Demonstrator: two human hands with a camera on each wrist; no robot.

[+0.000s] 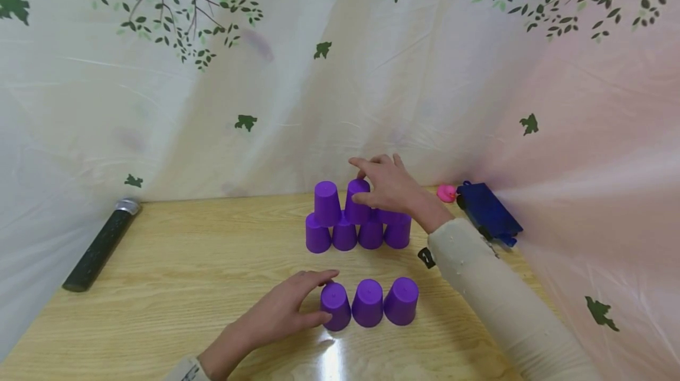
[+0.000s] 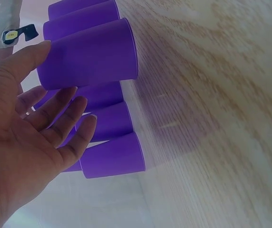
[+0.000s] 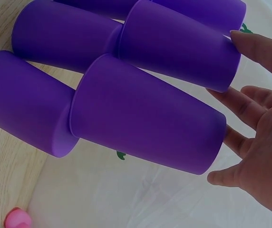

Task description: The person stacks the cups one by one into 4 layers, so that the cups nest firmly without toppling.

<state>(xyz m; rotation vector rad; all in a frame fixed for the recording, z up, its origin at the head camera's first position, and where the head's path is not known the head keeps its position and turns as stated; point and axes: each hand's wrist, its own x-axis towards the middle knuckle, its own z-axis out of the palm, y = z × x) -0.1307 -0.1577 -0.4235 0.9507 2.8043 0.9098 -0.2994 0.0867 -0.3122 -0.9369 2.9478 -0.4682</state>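
Observation:
In the head view, upside-down purple cups form two stacked rows near the back wall. My right hand (image 1: 390, 186), fingers spread, reaches over the upper row. Its thumb touches the middle upper cup (image 1: 359, 204), while the fingers lie behind; the right wrist view shows the thumb at that cup's (image 3: 181, 47) base edge. A left upper cup (image 1: 326, 204) stands beside it; my wrist mostly hides the right one (image 3: 145, 114). Nearer stand three purple cups side by side. My left hand (image 1: 281, 310) lightly holds the leftmost cup (image 2: 88, 54) between thumb and fingers.
A black cylinder with a silver end (image 1: 101, 248) lies at the table's left. At the back right are a pink toy duck (image 1: 446, 193) and a dark blue object (image 1: 490, 212). A leaf-printed sheet (image 1: 297, 85) hangs behind the wooden table (image 1: 212, 251).

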